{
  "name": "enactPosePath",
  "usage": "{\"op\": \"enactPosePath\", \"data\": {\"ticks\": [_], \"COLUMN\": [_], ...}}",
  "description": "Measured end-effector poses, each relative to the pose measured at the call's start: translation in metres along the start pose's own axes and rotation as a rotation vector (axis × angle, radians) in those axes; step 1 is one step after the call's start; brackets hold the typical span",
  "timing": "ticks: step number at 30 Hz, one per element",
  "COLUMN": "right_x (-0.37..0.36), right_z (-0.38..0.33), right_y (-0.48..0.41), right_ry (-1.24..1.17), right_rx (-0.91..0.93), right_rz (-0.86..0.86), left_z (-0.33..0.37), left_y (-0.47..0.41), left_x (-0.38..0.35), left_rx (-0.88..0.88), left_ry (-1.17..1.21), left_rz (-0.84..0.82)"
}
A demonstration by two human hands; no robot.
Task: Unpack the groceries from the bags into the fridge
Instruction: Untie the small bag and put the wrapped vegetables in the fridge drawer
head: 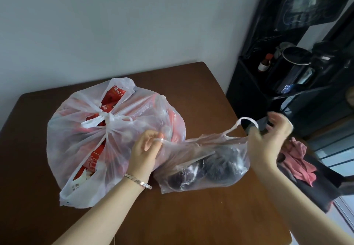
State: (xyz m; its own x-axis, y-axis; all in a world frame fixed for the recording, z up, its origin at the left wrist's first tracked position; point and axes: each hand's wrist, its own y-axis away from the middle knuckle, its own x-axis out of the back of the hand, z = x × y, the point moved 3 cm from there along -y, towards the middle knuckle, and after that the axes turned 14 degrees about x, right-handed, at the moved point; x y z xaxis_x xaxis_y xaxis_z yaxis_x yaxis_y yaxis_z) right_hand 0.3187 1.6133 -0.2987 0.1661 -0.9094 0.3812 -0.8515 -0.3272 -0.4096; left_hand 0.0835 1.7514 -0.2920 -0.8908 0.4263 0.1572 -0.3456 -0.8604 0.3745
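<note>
— Where are my hands?
— Both are on the clear bag (201, 160), which lies on the near right of the table (191, 221). Your left hand (146, 146) pinches the thin film at its mouth between thumb and curled fingers. Your right hand (268, 141) grips the other side, fingers bent round bunched plastic. It is a little blurred, so I cannot tell which fingers carry it. The film is stretched taut between the two hands, and a twisted handle loop (247, 120) arches up by your right hand.
— What is inside?
— Dark lumps (216, 164), rounded and matt, pressed against glossy, wrinkled plastic. I cannot tell what they are.
— And the other bag?
— The white bag (80, 149) sits to the left, touching the clear one. It is fat and domed, with its handles tied in a knot (104, 119) on top. Red packs (95, 156) with white print show through the cloudy film.
— Anything else?
— There is a metal link bracelet (138, 181) on your left wrist. The table is smooth and brown, with rounded corners. To its right a crumpled pink cloth (300, 160) lies on something black. Far right stands a glossy black cabinet (249, 95) holding a small brown bottle (264, 64) with a red cap.
</note>
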Motion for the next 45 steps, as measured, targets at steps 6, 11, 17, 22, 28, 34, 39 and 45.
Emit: {"op": "enactPosePath", "data": {"ticks": [6, 11, 17, 22, 28, 34, 39, 45], "right_x": [-0.053, -0.035, -0.024, -0.039, -0.052, -0.036, -0.017, 0.004], "right_z": [-0.026, 0.012, 0.034, 0.03, 0.033, 0.049, 0.053, 0.041], "right_y": [0.028, 0.022, 0.043, 0.059, 0.071, 0.071, 0.064, 0.049], "right_ry": [0.452, 0.751, 0.849, 0.914, 1.044, 0.978, 0.485, -0.219], "right_rx": [0.625, 0.508, 0.415, 0.395, 0.286, 0.227, -0.025, -0.244], "right_rz": [-1.312, -1.461, -1.417, -1.277, -1.29, -1.302, -1.286, -1.051], "left_z": [-0.005, -0.015, -0.018, -0.009, -0.035, -0.056, -0.057, -0.054], "left_y": [0.017, 0.002, 0.018, 0.034, 0.035, 0.025, 0.021, -0.004], "left_x": [-0.013, -0.009, -0.02, -0.029, -0.077, -0.079, -0.074, -0.072], "left_rx": [0.404, 0.397, 0.213, -0.097, -0.685, -0.494, -0.375, -0.167], "left_ry": [0.579, 0.397, -0.491, -1.569, -1.464, -1.671, -1.526, -1.734], "left_rz": [-0.163, -0.215, -0.281, 0.096, -0.367, -0.331, -0.208, -0.106]}}
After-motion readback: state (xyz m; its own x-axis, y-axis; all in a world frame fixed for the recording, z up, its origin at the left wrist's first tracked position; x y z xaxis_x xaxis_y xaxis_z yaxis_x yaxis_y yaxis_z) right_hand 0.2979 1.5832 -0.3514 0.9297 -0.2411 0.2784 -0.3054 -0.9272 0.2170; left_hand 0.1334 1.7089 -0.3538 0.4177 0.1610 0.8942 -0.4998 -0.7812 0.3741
